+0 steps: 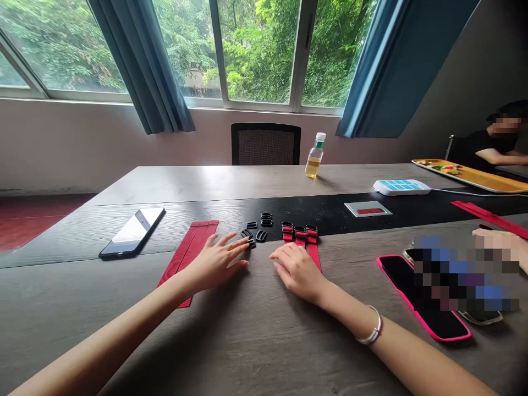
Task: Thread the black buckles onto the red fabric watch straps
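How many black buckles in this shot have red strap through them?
3, side by side just beyond the right hand: a left buckle, a middle buckle and a right buckle. Any more beneath the hand would be hidden.

The buckles (266, 223) look glossy, the straps (190, 247) woven cloth, the table (231, 352) wood-grained.

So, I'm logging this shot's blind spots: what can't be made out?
All in the head view:
- Three buckled red straps: partly hidden by the right hand.
- Flat red strip: partly hidden by the left forearm.
- Co-worker's hand: cut off by the right edge.
- Items beside the pink-edged phone: masked by pixelation.
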